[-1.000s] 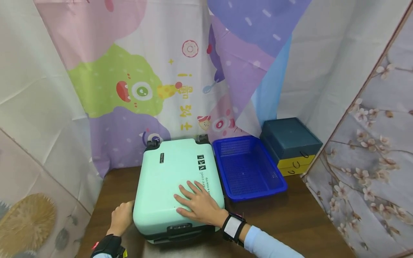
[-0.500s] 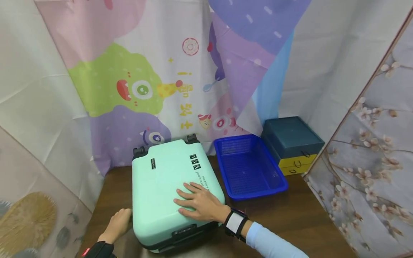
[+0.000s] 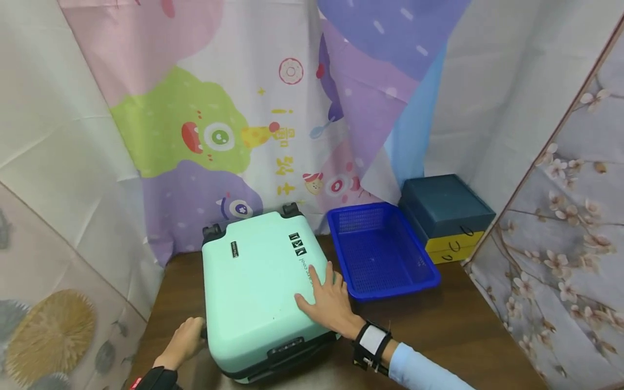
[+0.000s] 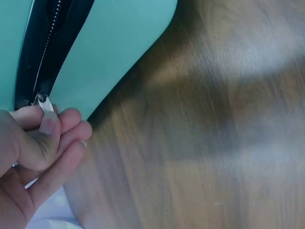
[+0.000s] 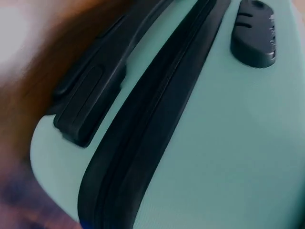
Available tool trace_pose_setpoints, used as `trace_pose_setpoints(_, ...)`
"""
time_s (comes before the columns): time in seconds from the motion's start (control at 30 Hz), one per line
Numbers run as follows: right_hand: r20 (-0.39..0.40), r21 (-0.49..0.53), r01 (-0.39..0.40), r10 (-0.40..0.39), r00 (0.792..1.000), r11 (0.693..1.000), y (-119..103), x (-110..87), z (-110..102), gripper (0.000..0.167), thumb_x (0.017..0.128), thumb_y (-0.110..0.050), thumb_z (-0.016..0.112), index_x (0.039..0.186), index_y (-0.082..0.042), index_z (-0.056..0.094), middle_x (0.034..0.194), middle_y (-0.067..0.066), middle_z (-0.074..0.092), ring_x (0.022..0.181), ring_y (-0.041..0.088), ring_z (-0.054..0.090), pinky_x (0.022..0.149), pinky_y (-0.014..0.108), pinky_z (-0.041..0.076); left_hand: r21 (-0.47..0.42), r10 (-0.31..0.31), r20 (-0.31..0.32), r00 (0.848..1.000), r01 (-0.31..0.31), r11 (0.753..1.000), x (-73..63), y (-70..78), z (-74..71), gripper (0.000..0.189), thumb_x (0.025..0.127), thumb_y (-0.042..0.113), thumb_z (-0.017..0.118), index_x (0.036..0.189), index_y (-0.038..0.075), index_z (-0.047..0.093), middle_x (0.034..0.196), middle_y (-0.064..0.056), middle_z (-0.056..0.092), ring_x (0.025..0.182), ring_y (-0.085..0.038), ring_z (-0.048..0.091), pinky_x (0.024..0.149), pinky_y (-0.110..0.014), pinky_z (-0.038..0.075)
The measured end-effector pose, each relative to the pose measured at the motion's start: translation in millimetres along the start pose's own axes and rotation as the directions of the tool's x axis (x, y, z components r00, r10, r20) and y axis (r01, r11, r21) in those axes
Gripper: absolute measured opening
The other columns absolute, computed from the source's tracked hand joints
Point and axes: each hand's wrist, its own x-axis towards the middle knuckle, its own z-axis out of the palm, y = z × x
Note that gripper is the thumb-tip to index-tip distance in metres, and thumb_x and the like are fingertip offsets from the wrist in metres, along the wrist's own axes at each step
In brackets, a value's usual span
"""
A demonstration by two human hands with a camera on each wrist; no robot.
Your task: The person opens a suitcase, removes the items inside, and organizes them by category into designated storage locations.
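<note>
A mint-green suitcase (image 3: 253,287) lies flat on the table, its wheels toward the curtain. At its left side, my left hand (image 3: 185,338) pinches a metal zipper pull (image 4: 46,103) between thumb and curled forefinger in the left wrist view. Above the pull runs the black zipper (image 4: 53,43), with its metal teeth showing. My right hand (image 3: 327,300) lies over the suitcase's right front part with fingers spread. On the suitcase's near side are a black combination lock (image 3: 286,346) and a black carry handle (image 5: 97,90); the right wrist view does not show the right hand itself.
Right of the suitcase sits a blue plastic basket (image 3: 390,292). Beyond it, dark teal and yellow boxes (image 3: 447,208) are stacked in the corner. A printed curtain (image 3: 292,108) closes off the back, and the brown wooden table (image 3: 439,336) extends to the right front.
The suitcase has turned slightly, its wheeled end swinging left. My right hand has slid right toward the suitcase's right edge. My left hand stays at the left side.
</note>
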Motion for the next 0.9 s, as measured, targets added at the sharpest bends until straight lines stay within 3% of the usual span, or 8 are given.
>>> trace_pose_setpoints(0.1,-0.022,0.000,0.027,-0.027,0.999,1.000,2.7,2.0,4.0,0.077,0.092,-0.061,0.050,0.151,-0.012,0.041,0.150,0.036,0.024,0.125,0.053,0.037,0.096,0.063,0.035,-0.004,0.030,-0.007,1.000,-0.030,1.000,-2.8,-2.8,-0.6,0.040,0.068,-0.020,0.059,0.062,0.013,0.037,0.063,0.005,0.029,0.058,-0.013,0.033,0.054,-0.030,0.030)
trace_pose_setpoints(0.2,-0.011,0.041,0.049,-0.048,0.999,0.998,6.8,6.8,5.8,0.075,0.091,-0.059,0.051,0.151,-0.015,0.042,0.153,0.033,0.023,0.128,0.052,0.036,0.098,0.065,0.033,-0.044,0.106,0.024,0.994,-0.105,0.994,-7.2,-5.4,-2.1,0.038,0.066,-0.020,0.063,0.057,0.012,0.046,0.058,0.009,0.041,0.056,-0.008,0.038,0.052,-0.027,0.034)
trace_pose_setpoints(0.3,0.013,0.063,0.076,-0.077,0.997,0.995,13.1,15.6,5.8,0.071,0.091,-0.057,0.051,0.151,-0.018,0.044,0.155,0.029,0.024,0.130,0.050,0.036,0.099,0.065,0.033,-0.143,0.218,0.084,0.972,-0.205,0.968,-11.9,-6.8,-2.6,0.031,0.065,-0.019,0.066,0.057,0.010,0.061,0.057,0.008,0.058,0.054,-0.002,0.046,0.051,-0.024,0.042)
trace_pose_setpoints(0.37,0.029,0.063,0.107,-0.109,0.994,0.992,18.0,24.2,4.4,0.068,0.093,-0.055,0.050,0.150,-0.020,0.045,0.155,0.027,0.025,0.131,0.049,0.037,0.099,0.064,0.035,-0.229,0.262,0.136,0.956,-0.227,0.947,-14.3,-5.8,-2.3,0.029,0.066,-0.019,0.066,0.058,0.009,0.065,0.057,0.006,0.063,0.052,0.000,0.048,0.049,-0.023,0.043)
trace_pose_setpoints(0.5,0.068,0.038,0.184,-0.187,0.980,0.982,25.5,45.2,-1.0,0.064,0.097,-0.054,0.046,0.151,-0.021,0.044,0.156,0.025,0.026,0.133,0.046,0.039,0.101,0.061,0.036,-0.324,0.261,0.210,0.942,-0.185,0.928,-15.9,-2.7,-2.4,0.028,0.065,-0.021,0.064,0.062,0.006,0.070,0.061,0.004,0.066,0.054,-0.002,0.051,0.049,-0.022,0.044)
trace_pose_setpoints(0.63,0.037,-0.076,0.250,-0.248,0.968,0.965,23.3,54.6,-8.7,0.059,0.100,-0.051,0.044,0.149,-0.018,0.047,0.154,0.024,0.032,0.134,0.045,0.039,0.104,0.057,0.034,-0.336,0.249,0.227,0.942,-0.164,0.927,-17.3,0.3,-0.3,0.026,0.067,-0.021,0.065,0.069,0.004,0.073,0.064,0.002,0.068,0.057,-0.003,0.056,0.050,-0.024,0.048)
trace_pose_setpoints(0.73,-0.010,-0.158,0.267,-0.272,0.962,0.951,16.7,43.0,-14.3,0.061,0.098,-0.051,0.048,0.140,-0.007,0.055,0.147,0.029,0.040,0.130,0.048,0.042,0.102,0.057,0.037,-0.312,0.246,0.212,0.946,-0.173,0.934,-20.3,0.9,3.9,0.025,0.067,-0.020,0.066,0.070,0.004,0.074,0.064,0.002,0.068,0.057,-0.004,0.057,0.050,-0.024,0.048)
trace_pose_setpoints(0.9,0.029,-0.105,0.270,-0.268,0.963,0.957,10.2,13.7,-23.4,0.075,0.092,-0.056,0.060,0.139,0.002,0.053,0.146,0.033,0.040,0.133,0.052,0.037,0.100,0.062,0.037,-0.248,0.272,0.183,0.945,-0.224,0.943,-24.8,2.1,5.4,0.026,0.065,-0.019,0.066,0.065,0.006,0.073,0.062,0.007,0.067,0.054,0.000,0.050,0.049,-0.023,0.045)
